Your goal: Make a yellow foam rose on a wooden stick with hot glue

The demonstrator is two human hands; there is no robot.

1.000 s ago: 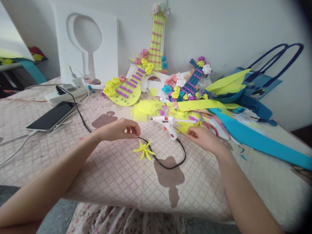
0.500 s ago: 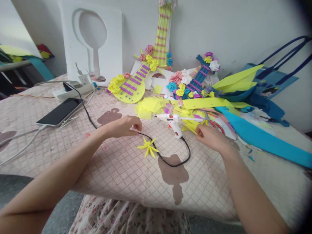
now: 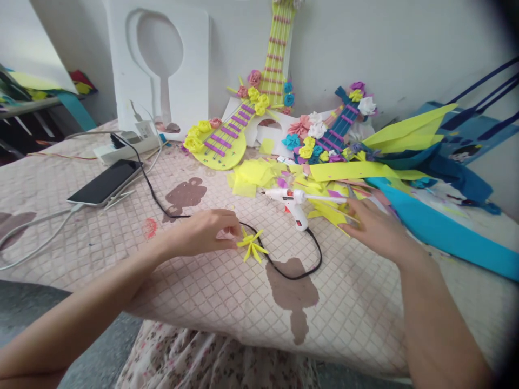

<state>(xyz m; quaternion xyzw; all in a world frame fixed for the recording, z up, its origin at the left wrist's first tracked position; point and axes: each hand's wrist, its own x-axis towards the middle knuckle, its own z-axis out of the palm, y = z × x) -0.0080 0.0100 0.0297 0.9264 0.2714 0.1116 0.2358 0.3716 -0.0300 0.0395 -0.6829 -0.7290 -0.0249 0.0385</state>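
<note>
A yellow paper star [image 3: 252,245] with narrow points lies on the tablecloth beside a black cord. My left hand [image 3: 217,231] is closed, its fingertips pinching the star's left edge. Above and right of the star, a white glue gun [image 3: 292,201] rests on its side with a pale glue stick out of its back end. My right hand [image 3: 371,227] is behind that stick, thumb and fingers apart, over the scissors; a bit of grey blade [image 3: 351,191] shows, and the handles are hidden under the hand.
Yellow paper scraps [image 3: 253,174] and a long blue strip [image 3: 425,224] lie behind and to the right. Decorated yellow [image 3: 223,146] and blue [image 3: 343,125] paper instruments lean at the back. A phone [image 3: 104,182] and power strip [image 3: 127,148] are at the left.
My left hand has moved right and down to the star. My right hand has shifted right, away from the yellow scraps, and its fingers have spread. The view has shifted slightly.
</note>
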